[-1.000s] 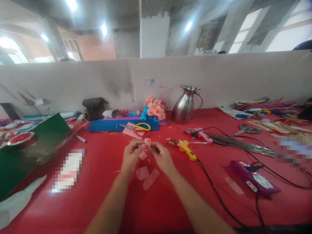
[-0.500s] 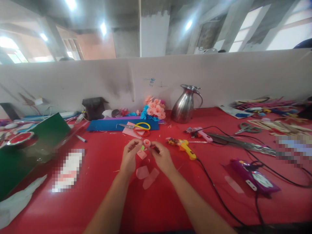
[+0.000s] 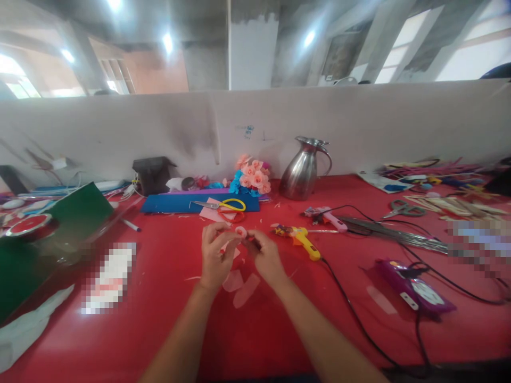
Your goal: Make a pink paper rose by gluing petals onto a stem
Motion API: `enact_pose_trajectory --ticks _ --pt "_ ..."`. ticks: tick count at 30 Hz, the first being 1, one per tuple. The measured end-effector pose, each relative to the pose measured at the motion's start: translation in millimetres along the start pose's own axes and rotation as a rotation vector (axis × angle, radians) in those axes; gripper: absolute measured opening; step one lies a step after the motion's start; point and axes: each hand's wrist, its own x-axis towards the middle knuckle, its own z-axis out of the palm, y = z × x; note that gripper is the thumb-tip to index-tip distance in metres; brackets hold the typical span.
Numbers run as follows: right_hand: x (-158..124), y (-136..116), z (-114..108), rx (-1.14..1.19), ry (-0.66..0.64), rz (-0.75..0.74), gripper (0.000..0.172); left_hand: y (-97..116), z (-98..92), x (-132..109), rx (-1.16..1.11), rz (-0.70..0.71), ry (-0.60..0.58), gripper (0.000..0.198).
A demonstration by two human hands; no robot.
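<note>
Both my hands meet above the red table [image 3: 167,330] near its middle. My left hand [image 3: 214,255] curls its fingers round a small pink paper flower bud [image 3: 240,231]. My right hand [image 3: 265,255] pinches the same bud from the right side. Loose pink petal pieces [image 3: 239,284] lie on the table just below my hands. A yellow glue gun [image 3: 304,240] rests a little to the right of my right hand.
Yellow-handled scissors [image 3: 223,205] lie on a blue sheet [image 3: 171,203] behind my hands, beside a bunch of pink paper flowers [image 3: 253,178] and a steel jug [image 3: 304,170]. Black cables [image 3: 359,314], a purple device [image 3: 415,290], a pink glue gun [image 3: 325,215] sit right; green board [image 3: 51,223] left.
My left hand has turned and closed more round the bud, its fingers now curling over it. The right hand stays pinched on the bud. The view has shifted slightly.
</note>
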Motion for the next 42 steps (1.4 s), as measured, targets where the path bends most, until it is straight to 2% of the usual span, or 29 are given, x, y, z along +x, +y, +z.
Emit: enact_pose_trajectory --ticks 7,10,12,14,18,25,29,34,38,42 --pt "-0.1 -5.2 -0.8 0.013 0.002 0.053 0.016 6.3 -0.8 0.0 -0.11 -0.055 -0.003 0.007" --pt "1.1 -7.4 -2.0 0.076 0.025 0.089 0.019 4.5 1.9 0.0 -0.23 -0.221 -0.012 0.017" --pt "1.9 -8.3 -2.9 0.12 0.023 0.102 0.021 -0.6 5.4 0.0 -0.336 -0.368 -0.086 0.024" --pt "2.4 -8.5 -3.5 0.146 -0.006 0.106 0.022 -6.1 8.7 -0.2 -0.476 -0.472 -0.181 0.02" --pt "2.6 -7.6 -4.1 0.163 -0.074 0.105 0.019 -10.0 10.2 -0.4 -0.714 -0.57 -0.272 0.015" --pt "4.2 -9.4 -6.1 0.176 -0.087 0.078 0.015 -11.9 5.5 -2.4 -0.984 -0.796 -0.344 0.016" --pt "4.7 -11.7 -6.1 0.184 -0.083 0.113 0.015 -14.0 6.8 -2.8 -0.947 -0.801 -0.304 0.012" --pt "4.9 -12.7 -6.6 0.157 0.057 0.144 0.02 -14.8 11.8 -2.5 -0.763 -0.777 -0.183 0.014" --pt "4.3 -16.6 -8.3 0.222 0.074 0.132 0.022 -17.5 13.5 -4.0 -0.614 -0.715 -0.2 0.017" --pt "3.7 -20.6 -10.1 0.281 0.063 0.164 0.02 -18.8 14.1 -5.1 -0.571 -0.72 -0.199 0.021"
